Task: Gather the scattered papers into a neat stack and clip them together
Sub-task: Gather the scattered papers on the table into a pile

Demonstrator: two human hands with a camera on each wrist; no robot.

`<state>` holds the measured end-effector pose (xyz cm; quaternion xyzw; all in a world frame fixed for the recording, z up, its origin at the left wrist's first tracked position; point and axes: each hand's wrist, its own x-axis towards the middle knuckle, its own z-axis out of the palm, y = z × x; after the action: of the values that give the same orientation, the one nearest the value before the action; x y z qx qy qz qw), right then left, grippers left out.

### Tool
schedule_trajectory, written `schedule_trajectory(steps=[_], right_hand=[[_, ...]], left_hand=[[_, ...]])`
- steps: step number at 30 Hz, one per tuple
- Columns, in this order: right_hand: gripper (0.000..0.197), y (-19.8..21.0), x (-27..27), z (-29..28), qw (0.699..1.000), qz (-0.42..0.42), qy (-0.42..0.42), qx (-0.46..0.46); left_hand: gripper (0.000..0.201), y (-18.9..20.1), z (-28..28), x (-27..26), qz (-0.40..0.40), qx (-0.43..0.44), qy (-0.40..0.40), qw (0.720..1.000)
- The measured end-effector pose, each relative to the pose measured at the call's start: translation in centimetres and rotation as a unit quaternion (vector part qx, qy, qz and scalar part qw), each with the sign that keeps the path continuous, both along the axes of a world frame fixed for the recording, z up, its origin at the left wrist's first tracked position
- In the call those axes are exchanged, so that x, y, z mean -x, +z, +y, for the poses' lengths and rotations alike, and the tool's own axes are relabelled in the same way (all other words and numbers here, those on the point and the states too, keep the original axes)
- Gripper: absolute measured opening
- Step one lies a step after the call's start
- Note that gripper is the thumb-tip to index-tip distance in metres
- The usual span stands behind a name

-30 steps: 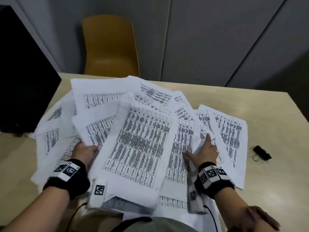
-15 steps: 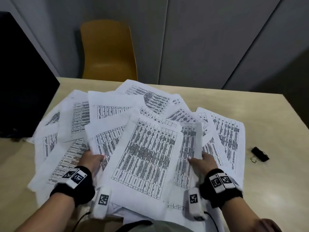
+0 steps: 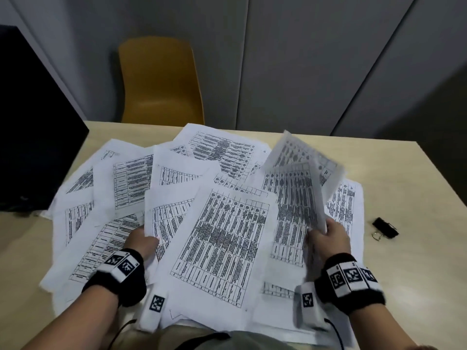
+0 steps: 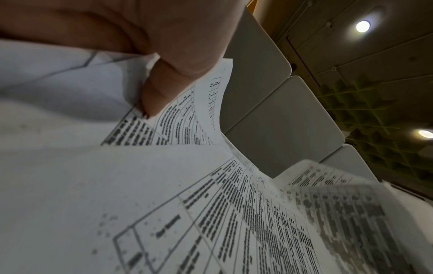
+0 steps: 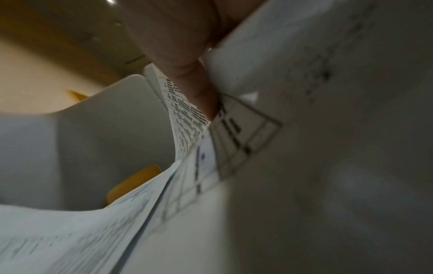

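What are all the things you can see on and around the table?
Papers: many, too overlapped to count, white with black printed tables, spread across the table; some raised in the hands.
Clip: one, black with a silver handle, on the table right of the papers.
Table: one, light wood.
Chair: one, yellow, behind the table.
Dark panel: one, black, at the table's left edge.
Wall: grey panels, behind.
Left hand: one, black wristband, grips sheets.
Right hand: one, black wristband, holds lifted sheets.
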<state>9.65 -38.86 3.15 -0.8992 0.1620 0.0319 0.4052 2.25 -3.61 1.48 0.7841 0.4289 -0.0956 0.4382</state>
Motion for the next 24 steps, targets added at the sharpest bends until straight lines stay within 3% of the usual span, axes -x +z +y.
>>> schedule_trajectory(steps=[7,13,17,20,24], right_hand=[[0.018,4.7,-0.4,0.1,0.982,-0.133,0.047,0.128],[0.042,10.1,0.4,1.4,0.933,-0.312,0.034,0.178],[0.039,14.0,0.7,2.9,0.885,-0.445,0.036,0.135],[0.025,16.1,0.9,4.4,0.863,-0.497,0.056,0.067],[0.029,15.7,0.1,6.4,0.890,-0.438,0.085,-0.094]], left_hand=[[0.017,-0.3,0.2,-0.1,0.009,-0.009,-0.013,1.000],[0.004,-0.4,0.2,-0.3,0.014,-0.017,-0.018,1.000],[0.016,-0.8,0.1,-0.1,0.002,-0.033,-0.013,0.999],[0.022,-1.0,0.2,-0.1,-0.003,-0.038,-0.018,0.999],[0.020,-1.0,0.5,0.0,-0.010,-0.026,-0.025,0.999]])
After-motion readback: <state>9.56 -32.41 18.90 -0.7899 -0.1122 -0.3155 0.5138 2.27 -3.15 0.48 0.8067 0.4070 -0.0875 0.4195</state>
